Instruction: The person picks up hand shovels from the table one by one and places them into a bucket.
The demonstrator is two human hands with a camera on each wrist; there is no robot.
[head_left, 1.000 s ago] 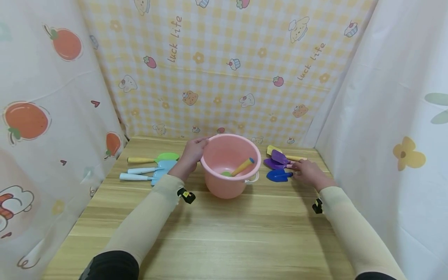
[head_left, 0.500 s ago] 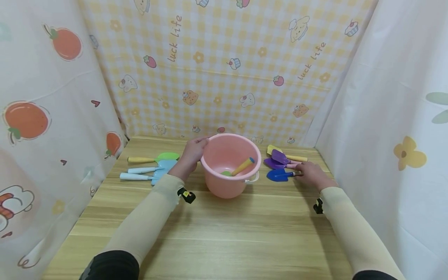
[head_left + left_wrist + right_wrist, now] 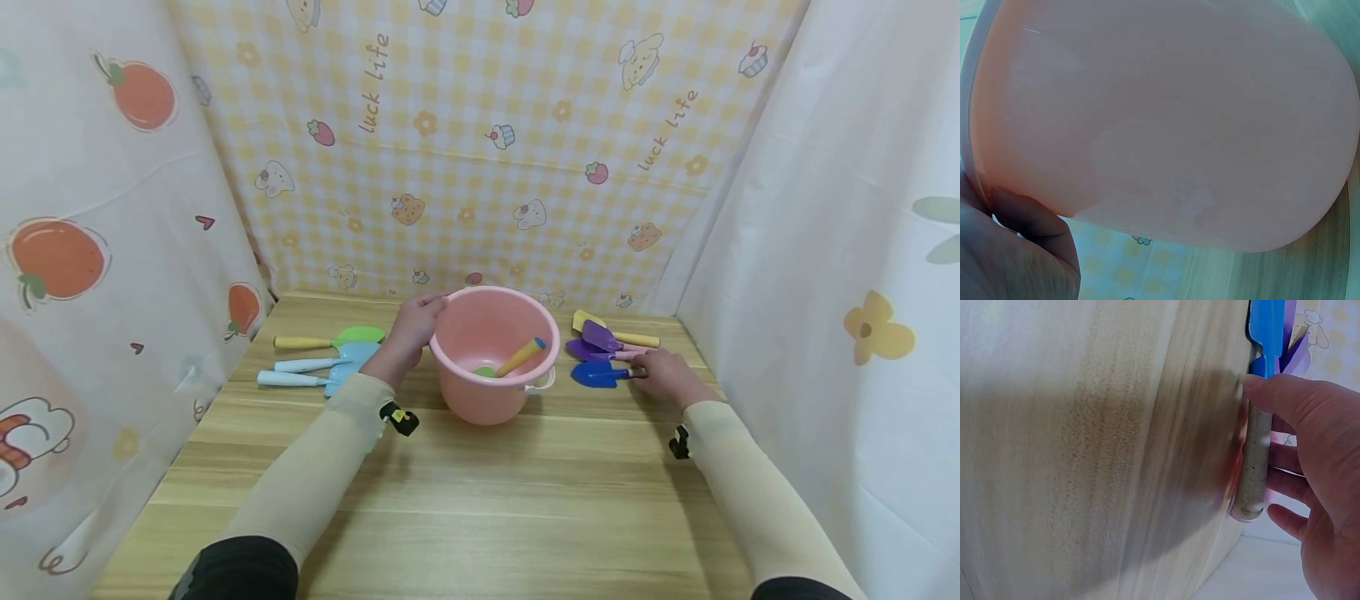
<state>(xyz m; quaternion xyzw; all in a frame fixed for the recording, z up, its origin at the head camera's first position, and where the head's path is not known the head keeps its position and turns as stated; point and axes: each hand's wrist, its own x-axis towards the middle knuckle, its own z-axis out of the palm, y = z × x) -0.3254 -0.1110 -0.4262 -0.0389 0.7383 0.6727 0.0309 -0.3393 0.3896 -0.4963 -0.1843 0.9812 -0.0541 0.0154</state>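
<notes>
A pink bucket [image 3: 480,408] stands upright mid-table, and my left hand [image 3: 414,329] grips its rim on the left side. The left wrist view shows fingers [image 3: 1038,225] curled at the rim, the bucket wall [image 3: 1179,125] filling most of the picture. Inside the bucket lies a small shovel with a yellow handle [image 3: 519,358]. To the right, my right hand [image 3: 667,375] pinches the handle of a small blue shovel [image 3: 596,375], which lies on the table. In the right wrist view, the thumb lies across the top of its pale handle [image 3: 1254,469], other fingers behind.
Purple shovels [image 3: 600,336] and a yellow shovel [image 3: 636,340] lie just behind the blue one. Left of the bucket are a green shovel [image 3: 360,335] and light blue shovels [image 3: 300,365]. A white bucket handle [image 3: 542,383] hangs at its right. Patterned cloth [image 3: 465,167] walls the back.
My right hand has shifted slightly right along the blue shovel, uncovering part of its handle. The left hand and bucket have stayed put.
</notes>
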